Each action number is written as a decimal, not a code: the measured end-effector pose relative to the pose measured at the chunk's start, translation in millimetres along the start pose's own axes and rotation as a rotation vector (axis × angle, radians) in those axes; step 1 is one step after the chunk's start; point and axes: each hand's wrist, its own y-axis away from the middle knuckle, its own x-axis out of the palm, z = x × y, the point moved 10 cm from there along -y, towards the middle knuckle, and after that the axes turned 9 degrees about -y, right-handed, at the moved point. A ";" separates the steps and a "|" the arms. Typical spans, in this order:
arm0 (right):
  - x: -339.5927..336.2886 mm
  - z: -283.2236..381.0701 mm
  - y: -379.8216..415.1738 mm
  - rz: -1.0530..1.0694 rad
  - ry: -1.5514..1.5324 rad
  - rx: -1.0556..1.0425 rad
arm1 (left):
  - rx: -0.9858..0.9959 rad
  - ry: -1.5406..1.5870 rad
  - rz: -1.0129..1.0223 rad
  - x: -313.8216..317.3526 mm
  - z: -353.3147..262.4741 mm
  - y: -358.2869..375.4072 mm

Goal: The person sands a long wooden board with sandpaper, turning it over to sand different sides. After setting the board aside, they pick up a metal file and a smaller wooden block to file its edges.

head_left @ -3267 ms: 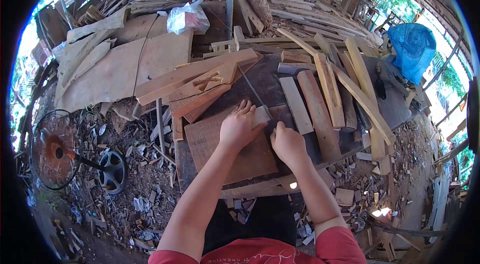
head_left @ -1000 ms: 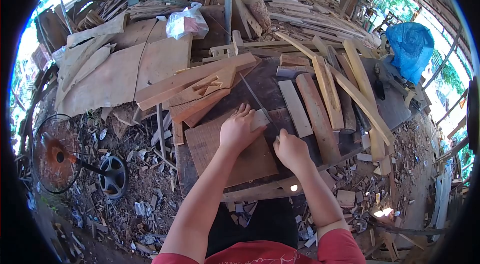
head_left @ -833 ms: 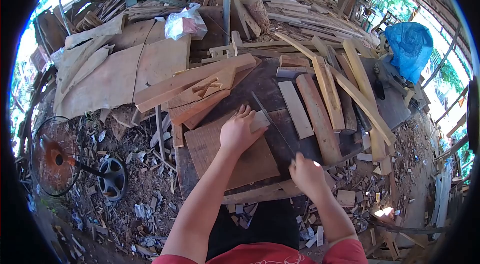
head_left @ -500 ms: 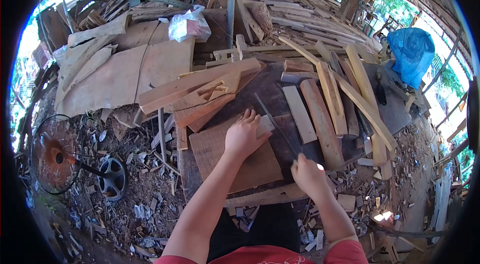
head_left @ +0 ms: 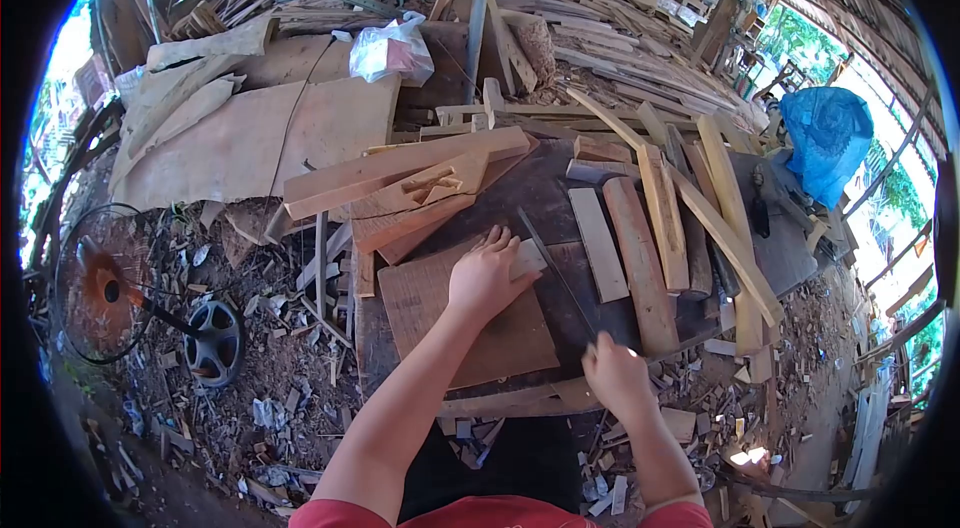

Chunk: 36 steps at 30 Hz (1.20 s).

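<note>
My left hand (head_left: 485,278) lies over a small pale wood block (head_left: 528,259), thumb along its near side and fingers curled at its far side, pressing it on a flat brown board (head_left: 480,338). My right hand (head_left: 615,371) is closed around the end of a long, thin, dark-bladed tool (head_left: 556,268). Its blade runs away from me and passes close by the right end of the block. The tool's handle is hidden in my fist. Beneath the board is a dark worktable (head_left: 550,168).
Right of the tool lie a pale wood strip (head_left: 598,245), a reddish-brown plank (head_left: 640,268) and several longer sticks. Thick cut timbers (head_left: 410,168) are stacked at the table's back left. A standing fan (head_left: 112,290) is at far left. Wood scraps cover the ground.
My right hand has moved slightly toward me with the thin tool, the blade shifting along the block's end. My left hand stays on the block. The whole view has shifted a little.
</note>
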 end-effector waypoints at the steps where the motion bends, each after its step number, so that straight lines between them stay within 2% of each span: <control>1: -2.5 -4.3 11.7 0.000 0.000 0.001 | 0.001 0.016 0.012 -0.1 -0.5 -0.2; 7: 0.4 -11.5 17.5 0.039 0.011 0.079 | 0.023 -0.014 -0.015 -0.2 -0.7 0.2; 11: 3.1 19.0 -32.4 -0.043 -0.014 -0.028 | 0.050 -0.036 -0.027 -1.2 -3.5 0.4; 16: 7.4 36.1 -64.7 -0.063 -0.049 -0.052 | 0.046 -0.031 -0.020 -1.7 -4.0 0.6; 28: 3.5 -8.4 19.8 0.048 0.012 0.027 | 0.036 -0.015 -0.003 1.0 -2.3 -0.4; 33: -3.9 6.2 7.2 0.088 0.041 0.023 | 0.067 -0.014 -0.008 1.3 -2.8 0.0; 36: -2.4 21.1 -23.8 0.022 0.010 -0.009 | 0.079 -0.015 -0.015 -0.1 -3.9 1.4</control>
